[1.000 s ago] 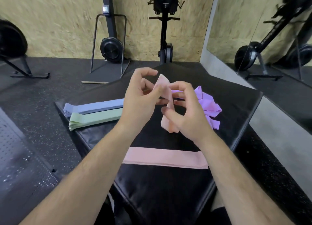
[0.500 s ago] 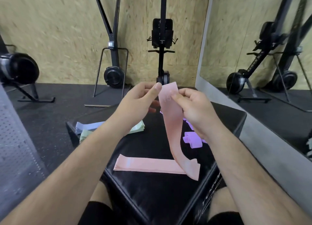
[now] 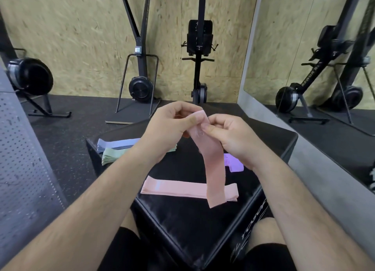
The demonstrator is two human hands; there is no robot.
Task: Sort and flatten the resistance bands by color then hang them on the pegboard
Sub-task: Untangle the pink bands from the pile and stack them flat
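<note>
The person's left forearm and right forearm are bare along their whole visible length, with no sleeve edge in view. The left hand and right hand are bare as well, the thumbnails short and plain. Black shorts of soft, matte fabric cover both thighs, their hems ending above the bare lower thighs.

The purple bands are mostly tucked behind the right hand, so you can't count them. The left hand blocks the ends of the blue stack and green stack, and its fingertips are hidden behind the hanging pink band. The pegboard runs off the left edge.
</note>
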